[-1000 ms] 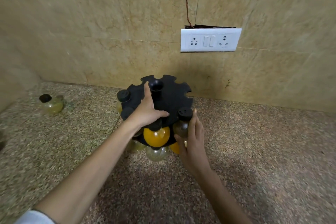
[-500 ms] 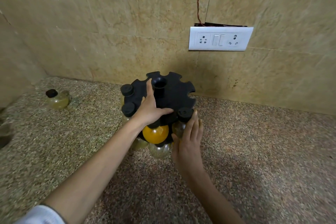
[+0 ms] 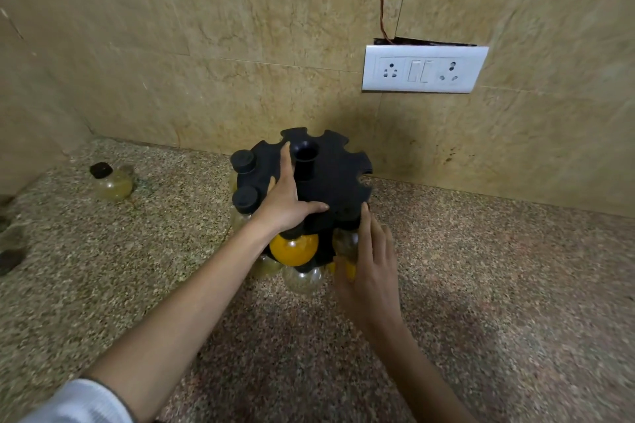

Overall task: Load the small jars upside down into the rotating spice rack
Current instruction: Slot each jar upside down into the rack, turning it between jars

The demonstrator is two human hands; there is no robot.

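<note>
The black rotating spice rack [image 3: 335, 178] stands on the speckled counter against the wall, its notched top disc facing me. Several small jars hang in its slots; one holds orange powder [image 3: 293, 249], two black caps [image 3: 244, 197] show at its left rim. My left hand [image 3: 287, 201] lies flat on the top disc, fingers spread. My right hand [image 3: 369, 263] rests with straight fingers against a clear jar [image 3: 345, 240] at the rack's front right. One loose jar [image 3: 111, 182] with a black cap sits far left on the counter.
A white socket and switch plate [image 3: 424, 69] is on the tiled wall above the rack, with a wire running up from it. The side wall closes the counter [image 3: 498, 285] at the left. Dark shapes show at the left edge.
The view has drifted left, so the rack sits further right in frame. My right hand has slid up along the front-right jar. My left hand stays on the disc.
</note>
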